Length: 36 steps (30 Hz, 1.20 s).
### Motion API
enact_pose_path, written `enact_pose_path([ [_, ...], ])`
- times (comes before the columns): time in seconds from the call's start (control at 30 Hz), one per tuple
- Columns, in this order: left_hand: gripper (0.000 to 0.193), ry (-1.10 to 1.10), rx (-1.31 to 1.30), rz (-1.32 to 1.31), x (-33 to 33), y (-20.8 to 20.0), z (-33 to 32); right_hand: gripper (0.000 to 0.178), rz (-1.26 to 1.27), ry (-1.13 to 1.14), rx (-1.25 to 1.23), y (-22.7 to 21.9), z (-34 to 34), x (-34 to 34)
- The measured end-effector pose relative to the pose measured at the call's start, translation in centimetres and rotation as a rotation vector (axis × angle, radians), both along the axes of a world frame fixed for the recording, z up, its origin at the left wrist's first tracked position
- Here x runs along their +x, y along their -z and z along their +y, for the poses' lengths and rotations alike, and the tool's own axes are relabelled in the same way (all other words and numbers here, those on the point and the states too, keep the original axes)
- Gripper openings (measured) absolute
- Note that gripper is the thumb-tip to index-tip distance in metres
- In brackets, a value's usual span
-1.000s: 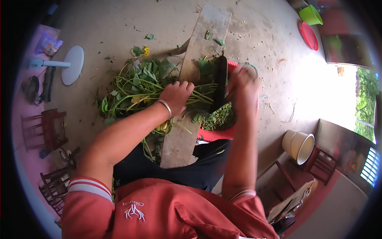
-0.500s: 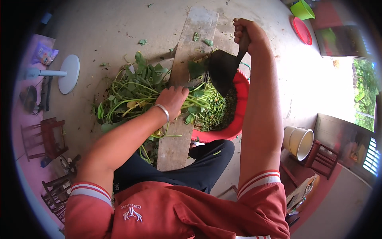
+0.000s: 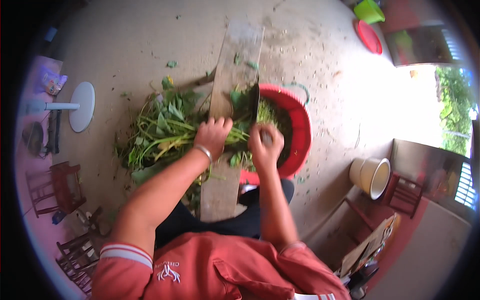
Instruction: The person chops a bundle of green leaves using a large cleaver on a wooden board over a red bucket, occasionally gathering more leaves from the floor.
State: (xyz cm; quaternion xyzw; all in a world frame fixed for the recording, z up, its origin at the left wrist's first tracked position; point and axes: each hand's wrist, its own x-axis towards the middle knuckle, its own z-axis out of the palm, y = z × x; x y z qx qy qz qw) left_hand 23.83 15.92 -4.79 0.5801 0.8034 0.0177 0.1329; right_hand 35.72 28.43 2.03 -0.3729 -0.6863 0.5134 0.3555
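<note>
Leafy green stems (image 3: pixel 172 125) lie in a heap across a narrow wooden board (image 3: pixel 244 42), mostly spilling off its left side. My left hand (image 3: pixel 212 136), with a silvery bangle at the wrist, is closed over the bunch and presses it to the board. In my right hand (image 3: pixel 266 145) is the handle of a dark cleaver (image 3: pixel 257 104). Its blade is seen edge-on, down at the board's right edge by the stems. Beyond it, a red tub (image 3: pixel 301 130) holds chopped greens (image 3: pixel 275 116), partly hidden by my right hand.
Leaf scraps are scattered on the concrete floor (image 3: pixel 320 95). A cream bucket (image 3: pixel 370 176) stands to the right, near a wooden chair (image 3: pixel 404 192). At the left are a white round-based stand (image 3: pixel 82 107) and small wooden chairs (image 3: pixel 67 187). A green bucket (image 3: pixel 369 11) is far right.
My right hand has swung the cleaver down from high above the tub to the board's edge beside my left hand. My left hand keeps its hold on the stems.
</note>
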Motion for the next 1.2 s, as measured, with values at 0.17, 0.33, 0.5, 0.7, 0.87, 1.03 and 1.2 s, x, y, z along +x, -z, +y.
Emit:
enact_pose_path([
  [0.17, 0.063, 0.087, 0.052, -0.05, -1.0, -0.1, -0.5, 0.015, -0.193, -0.058, -0.146, -3.5, 3.0, -1.2],
  [0.33, 0.053, 0.222, 0.05, -0.188, -0.3, -0.6, -2.0, 0.018, 0.007, -0.192, -0.508, -2.7, 16.2, -5.9],
  [0.5, 0.045, 0.082, 0.059, -0.086, -0.3, -0.4, 1.0, 0.02, -0.201, -0.132, -0.554, -3.8, 17.4, -7.5],
  [0.7, 0.033, 0.01, 0.158, 0.008, 1.0, 0.6, 1.1, 0.019, 0.204, -0.105, -0.358, -2.1, 7.9, -2.5],
  [0.87, 0.037, 0.02, -0.011, 0.004, 0.6, 0.4, 1.3, 0.019, 0.102, -0.076, 0.336, -0.8, -0.9, -0.5],
  [1.03, 0.042, 0.037, -0.009, -0.143, -0.1, -0.8, 0.9, 0.015, -0.187, -0.031, -0.367, -4.9, 9.2, -2.7],
  [1.2, 0.041, 0.08, -0.007, -0.103, 0.3, -0.6, 0.9, 0.01, -0.197, -0.097, -0.571, -5.4, 15.4, -6.8],
])
